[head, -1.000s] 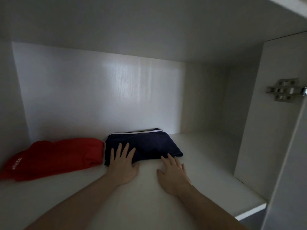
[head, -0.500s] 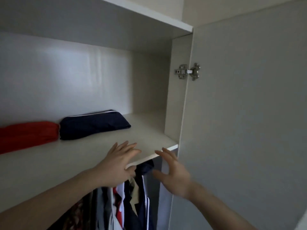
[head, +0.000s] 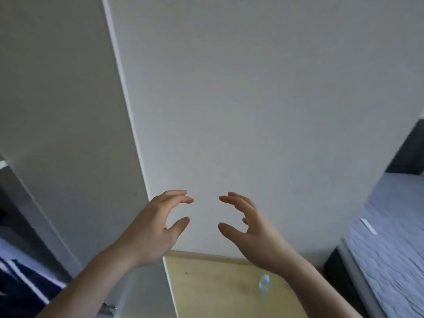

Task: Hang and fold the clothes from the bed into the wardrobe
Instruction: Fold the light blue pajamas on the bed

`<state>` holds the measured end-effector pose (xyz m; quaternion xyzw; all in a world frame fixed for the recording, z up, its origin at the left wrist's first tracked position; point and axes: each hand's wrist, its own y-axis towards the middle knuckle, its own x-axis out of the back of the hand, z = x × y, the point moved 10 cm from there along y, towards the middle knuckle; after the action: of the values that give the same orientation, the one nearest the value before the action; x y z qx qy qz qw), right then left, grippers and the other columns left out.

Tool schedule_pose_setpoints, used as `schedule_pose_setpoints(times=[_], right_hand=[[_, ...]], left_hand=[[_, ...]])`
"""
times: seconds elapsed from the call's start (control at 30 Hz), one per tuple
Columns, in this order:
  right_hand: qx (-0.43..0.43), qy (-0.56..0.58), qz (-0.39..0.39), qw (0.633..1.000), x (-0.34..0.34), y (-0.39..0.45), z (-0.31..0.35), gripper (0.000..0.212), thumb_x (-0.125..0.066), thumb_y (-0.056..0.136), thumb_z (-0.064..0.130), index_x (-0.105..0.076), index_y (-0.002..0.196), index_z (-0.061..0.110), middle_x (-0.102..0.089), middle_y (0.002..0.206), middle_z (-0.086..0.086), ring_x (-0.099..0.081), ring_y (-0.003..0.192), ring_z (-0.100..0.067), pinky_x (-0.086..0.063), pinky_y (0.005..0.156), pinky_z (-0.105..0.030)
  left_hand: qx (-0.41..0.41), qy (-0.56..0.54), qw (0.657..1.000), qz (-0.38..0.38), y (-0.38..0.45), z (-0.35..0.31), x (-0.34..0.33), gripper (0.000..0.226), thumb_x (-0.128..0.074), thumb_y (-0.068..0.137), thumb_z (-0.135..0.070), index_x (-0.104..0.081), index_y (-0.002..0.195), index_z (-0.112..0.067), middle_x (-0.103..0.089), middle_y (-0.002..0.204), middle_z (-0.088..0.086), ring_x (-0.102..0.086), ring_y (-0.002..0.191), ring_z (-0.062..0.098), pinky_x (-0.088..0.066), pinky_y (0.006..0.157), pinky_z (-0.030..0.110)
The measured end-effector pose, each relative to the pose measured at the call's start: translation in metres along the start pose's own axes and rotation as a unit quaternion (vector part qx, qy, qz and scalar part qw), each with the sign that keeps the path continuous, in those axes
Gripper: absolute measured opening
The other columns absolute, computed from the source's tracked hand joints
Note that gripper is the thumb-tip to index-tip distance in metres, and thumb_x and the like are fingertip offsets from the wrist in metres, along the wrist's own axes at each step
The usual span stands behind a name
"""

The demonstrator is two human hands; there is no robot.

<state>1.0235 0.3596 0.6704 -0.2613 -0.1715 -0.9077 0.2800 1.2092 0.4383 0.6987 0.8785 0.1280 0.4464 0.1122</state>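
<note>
Hands up in front of me, both empty. My left hand (head: 153, 228) is raised with fingers (head: 176, 197) loosely curved and thumb apart, gripping nothing. My right hand (head: 250, 230) mirrors it, fingers (head: 234, 200) relaxed and spread, also holding nothing. The two hands face each other with a gap between them, not touching.

Behind them is a plain white wall (head: 263, 99). Wardrobe door (head: 64, 111) stands at the left, its white edge running diagonally down toward my left wrist. At the far lower left, the wardrobe (head: 27, 226) interior is dark, with some dark blue clothes (head: 20, 281) with a white stripe visible inside; blurred, cannot tell which garments.

Bed (head: 390, 249) is at the right edge with a grey-blue cover; no clothes in the visible part of it. A small white strip (head: 368, 226) lies on the cover.

Below my hands is a light wood floor (head: 218, 290), with a small pale blurred object (head: 264, 282) just beside my right forearm; cannot tell what it is.
</note>
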Motion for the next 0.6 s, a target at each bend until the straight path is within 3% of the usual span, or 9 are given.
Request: schedule_pose_setpoints(times=[0.1, 0.17, 0.33, 0.5, 0.6], right_hand=[[-0.064, -0.007, -0.074, 0.995, 0.076, -0.057, -0.051, 0.06, -0.053, 0.078, 0.066, -0.04, 0.137, 0.062, -0.025, 0.148, 0.047, -0.032, 0.134, 0.02, -0.034, 0.112, -0.026], [-0.1, -0.009, -0.123, 0.987, 0.122, -0.095, -0.081, 0.062, -0.053, 0.077, 0.066, -0.041, 0.137, 0.06, -0.027, 0.148, 0.044, -0.033, 0.137, 0.015, -0.034, 0.115, -0.029], [-0.178, -0.04, -0.234, 0.955, 0.229, -0.193, -0.151, 0.051, -0.065, 0.093, 0.041, -0.047, 0.139, 0.053, -0.032, 0.15, 0.037, -0.034, 0.137, 0.015, -0.034, 0.115, -0.025], [-0.257, -0.063, -0.304, 0.915, 0.32, -0.288, -0.217, 0.049, -0.063, 0.095, 0.044, -0.044, 0.139, 0.055, -0.032, 0.148, 0.038, -0.035, 0.138, 0.009, -0.032, 0.117, -0.028], [-0.308, -0.079, -0.335, 0.887, 0.372, -0.344, -0.253, 0.048, -0.063, 0.095, 0.047, -0.043, 0.137, 0.058, -0.032, 0.148, 0.038, -0.036, 0.137, 0.007, -0.034, 0.117, -0.032]], left_hand=[[-0.055, -0.025, 0.996, 0.065, 0.029, -0.061, -0.081, 0.034, -0.059, 0.099, -0.039, -0.052, 0.13, -0.051, -0.032, 0.145, -0.045, -0.026, 0.135, -0.02, -0.041, 0.085, 0.005], [-0.094, -0.035, 0.99, 0.096, 0.047, -0.106, -0.128, 0.033, -0.06, 0.098, -0.04, -0.054, 0.129, -0.05, -0.034, 0.144, -0.043, -0.027, 0.136, -0.019, -0.038, 0.091, 0.007], [-0.191, -0.053, 0.961, 0.193, 0.073, -0.223, -0.246, 0.033, -0.06, 0.098, -0.039, -0.055, 0.129, -0.047, -0.036, 0.144, -0.04, -0.028, 0.135, -0.018, -0.028, 0.095, -0.001], [-0.263, -0.088, 0.925, 0.261, 0.092, -0.334, -0.356, 0.032, -0.065, 0.096, -0.035, -0.059, 0.127, -0.042, -0.042, 0.141, -0.036, -0.034, 0.129, -0.017, -0.031, 0.102, 0.008], [-0.295, -0.119, 0.901, 0.295, 0.101, -0.402, -0.421, 0.032, -0.067, 0.095, -0.033, -0.059, 0.123, -0.045, -0.044, 0.137, -0.036, -0.038, 0.127, -0.017, -0.029, 0.092, -0.004]])
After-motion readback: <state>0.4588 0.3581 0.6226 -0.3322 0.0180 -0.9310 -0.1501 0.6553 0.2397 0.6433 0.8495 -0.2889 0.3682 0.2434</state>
